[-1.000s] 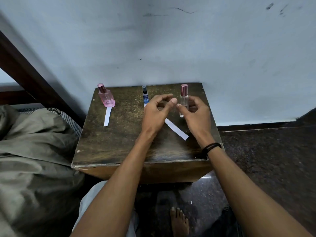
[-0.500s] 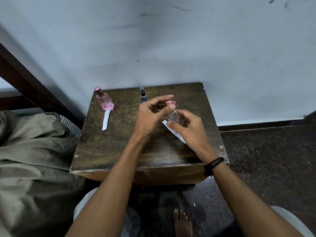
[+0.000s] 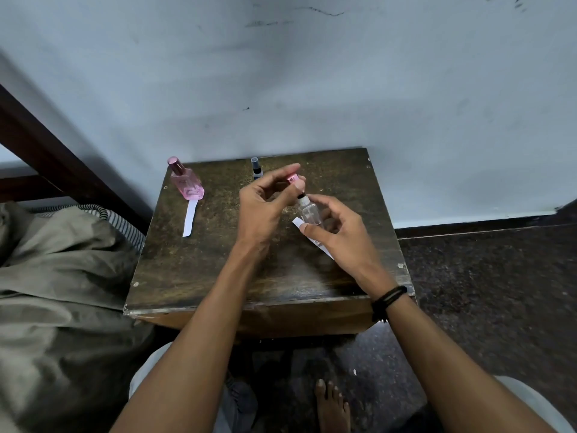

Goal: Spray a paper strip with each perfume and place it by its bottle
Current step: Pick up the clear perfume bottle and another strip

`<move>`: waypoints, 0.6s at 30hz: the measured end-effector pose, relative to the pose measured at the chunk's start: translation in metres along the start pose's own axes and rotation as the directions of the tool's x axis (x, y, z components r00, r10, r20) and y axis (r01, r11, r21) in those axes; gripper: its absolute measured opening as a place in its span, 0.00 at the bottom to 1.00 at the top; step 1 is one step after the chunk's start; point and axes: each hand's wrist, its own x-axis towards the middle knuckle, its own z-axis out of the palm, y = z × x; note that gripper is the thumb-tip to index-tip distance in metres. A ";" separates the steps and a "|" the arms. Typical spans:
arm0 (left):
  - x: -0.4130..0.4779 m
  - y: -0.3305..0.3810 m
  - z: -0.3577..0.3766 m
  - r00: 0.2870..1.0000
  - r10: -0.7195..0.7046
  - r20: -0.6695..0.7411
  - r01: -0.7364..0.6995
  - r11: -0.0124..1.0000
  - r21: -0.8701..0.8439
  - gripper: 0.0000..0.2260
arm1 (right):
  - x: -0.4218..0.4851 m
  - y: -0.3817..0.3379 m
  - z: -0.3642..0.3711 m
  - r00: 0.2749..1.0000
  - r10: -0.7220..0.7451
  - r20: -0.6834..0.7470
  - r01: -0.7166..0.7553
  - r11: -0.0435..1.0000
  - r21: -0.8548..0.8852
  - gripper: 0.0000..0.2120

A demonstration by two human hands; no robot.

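Observation:
My right hand holds a small clear perfume bottle tilted above the wooden table. My left hand pinches its pink cap, lifted just off the bottle's black nozzle. A white paper strip lies on the table under my right hand, mostly hidden. At the back left stands a pink perfume bottle with a paper strip in front of it. A small dark blue spray bottle stands at the back middle, partly behind my left hand.
A pale wall rises right behind the table. A bed with a grey sheet and a dark wooden frame lies to the left. Dark floor is at the right, and my bare foot is under the table's front edge.
My right hand has picked the clear bottle up from the back of the table and brought it nearer. My left hand has pulled the pink cap off it.

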 end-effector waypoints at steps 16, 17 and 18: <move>-0.006 -0.012 -0.017 0.990 0.118 0.084 -0.142 0.687 0.713 0.12 | 0.004 -0.008 -0.009 0.990 0.132 -0.038 -0.105 0.905 0.413 0.16; -0.009 -0.012 -0.019 0.986 0.111 0.121 -0.164 0.629 0.760 0.12 | 0.004 -0.009 -0.009 0.990 0.134 -0.031 -0.107 0.891 0.442 0.16; -0.012 -0.012 -0.021 0.983 0.104 0.155 -0.186 0.572 0.799 0.12 | 0.005 -0.011 -0.009 0.991 0.132 -0.027 -0.105 0.881 0.461 0.16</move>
